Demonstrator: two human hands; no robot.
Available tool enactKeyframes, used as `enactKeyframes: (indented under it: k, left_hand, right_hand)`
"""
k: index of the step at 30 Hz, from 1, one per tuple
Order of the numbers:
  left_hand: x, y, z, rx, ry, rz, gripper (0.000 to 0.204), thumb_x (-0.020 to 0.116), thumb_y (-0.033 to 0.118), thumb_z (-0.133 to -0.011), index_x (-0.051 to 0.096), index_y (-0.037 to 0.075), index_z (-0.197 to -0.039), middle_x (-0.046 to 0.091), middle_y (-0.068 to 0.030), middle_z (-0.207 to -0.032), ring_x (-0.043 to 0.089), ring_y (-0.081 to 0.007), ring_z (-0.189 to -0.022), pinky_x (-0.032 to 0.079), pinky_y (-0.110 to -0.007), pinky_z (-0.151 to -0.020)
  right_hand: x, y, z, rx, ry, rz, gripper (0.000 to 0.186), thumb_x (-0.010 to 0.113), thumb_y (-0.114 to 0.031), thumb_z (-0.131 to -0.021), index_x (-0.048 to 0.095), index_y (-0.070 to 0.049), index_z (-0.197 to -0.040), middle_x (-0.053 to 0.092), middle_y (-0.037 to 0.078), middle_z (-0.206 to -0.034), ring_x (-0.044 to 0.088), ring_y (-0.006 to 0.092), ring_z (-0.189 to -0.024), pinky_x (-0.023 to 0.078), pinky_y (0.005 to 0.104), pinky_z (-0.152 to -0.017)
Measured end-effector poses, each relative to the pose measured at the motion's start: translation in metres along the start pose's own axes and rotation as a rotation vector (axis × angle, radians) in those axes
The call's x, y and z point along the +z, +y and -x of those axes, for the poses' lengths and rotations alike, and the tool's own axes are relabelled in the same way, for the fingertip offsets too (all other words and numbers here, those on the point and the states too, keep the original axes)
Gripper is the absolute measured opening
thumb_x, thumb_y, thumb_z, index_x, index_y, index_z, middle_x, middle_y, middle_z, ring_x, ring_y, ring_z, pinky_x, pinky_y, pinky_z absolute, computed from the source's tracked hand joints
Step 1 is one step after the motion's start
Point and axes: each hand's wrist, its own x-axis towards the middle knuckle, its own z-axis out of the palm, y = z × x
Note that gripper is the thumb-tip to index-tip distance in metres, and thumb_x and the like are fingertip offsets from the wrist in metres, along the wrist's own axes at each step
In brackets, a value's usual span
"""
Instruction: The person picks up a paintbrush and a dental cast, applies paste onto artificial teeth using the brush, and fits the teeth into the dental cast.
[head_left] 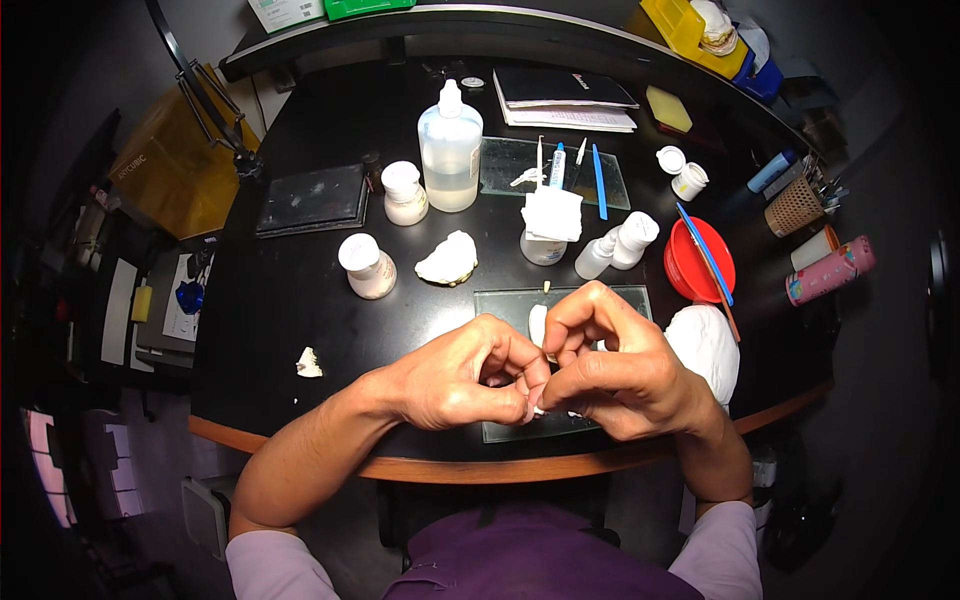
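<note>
My left hand and my right hand meet over a glass slab near the desk's front edge. Their fingertips pinch together on a small pink-and-white piece, mostly hidden by the fingers. A white strip lies on the slab just behind them, and a tiny cream piece is at its back edge. Right of my right hand sits a large white mound, its material unclear.
Several bottles stand behind my hands, with pale chunks, a second glass slab holding tools, and a notebook. At the right are a red bowl and pen holder. A lamp arm rises at back left.
</note>
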Motion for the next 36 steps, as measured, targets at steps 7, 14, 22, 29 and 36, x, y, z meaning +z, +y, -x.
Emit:
enactKeyframes:
  k: [7, 14, 22, 29, 36]
  left_hand:
    - [-0.002, 0.003, 0.000, -0.020, -0.040, 0.051, 0.015, 0.066, 0.009, -0.081, 0.071, -0.002, -0.089, 0.065, 0.0005, -0.080, 0.058, -0.0050, -0.074, 0.045, -0.022, -0.069]
    - [-0.002, 0.003, 0.001, 0.002, -0.038, 0.068, 0.015, 0.066, 0.011, -0.082, 0.071, -0.002, -0.089, 0.069, -0.0025, -0.083, 0.062, -0.0078, -0.077, 0.047, -0.023, -0.073]
    - [-0.001, 0.003, 0.000, -0.012, -0.018, 0.062, 0.016, 0.064, 0.009, -0.081, 0.071, -0.003, -0.089, 0.069, -0.0040, -0.081, 0.064, -0.0094, -0.077, 0.050, -0.024, -0.076]
    - [-0.001, 0.006, -0.002, -0.004, 0.190, 0.030, 0.027, 0.061, 0.006, -0.076, 0.072, -0.008, -0.097, 0.072, -0.0084, -0.093, 0.068, -0.0115, -0.081, 0.051, -0.023, -0.073]
    - [0.008, -0.010, -0.019, 0.574, 0.568, -1.265, 0.036, 0.078, 0.005, -0.067, 0.073, 0.006, -0.102, 0.066, -0.0105, -0.106, 0.061, -0.0269, -0.093, 0.049, -0.040, -0.082]
  right_hand:
    - [0.003, 0.001, 0.001, -0.057, 0.059, 0.064, 0.017, 0.085, 0.000, -0.087, 0.077, -0.004, -0.102, 0.053, 0.010, -0.112, 0.058, 0.0125, -0.084, 0.050, 0.0267, -0.069]
    - [0.006, -0.003, 0.002, -0.095, 0.074, 0.153, 0.018, 0.082, 0.002, -0.087, 0.074, -0.001, -0.103, 0.052, 0.013, -0.108, 0.062, 0.0183, -0.085, 0.055, 0.0303, -0.070]
    - [0.008, -0.004, 0.005, -0.101, 0.049, 0.235, 0.020, 0.078, 0.002, -0.084, 0.065, 0.002, -0.101, 0.052, 0.017, -0.107, 0.063, 0.0245, -0.085, 0.055, 0.0351, -0.067]
    - [-0.008, -0.002, 0.008, -0.095, 0.131, 0.396, 0.015, 0.069, 0.000, -0.090, 0.062, 0.002, -0.103, 0.053, 0.019, -0.109, 0.060, 0.0258, -0.091, 0.054, 0.0347, -0.076]
    - [-0.025, 0.011, 0.029, 0.208, 0.213, 0.250, 0.008, 0.062, 0.003, -0.097, 0.058, 0.004, -0.105, 0.050, 0.017, -0.117, 0.057, 0.0201, -0.095, 0.053, 0.0325, -0.077]
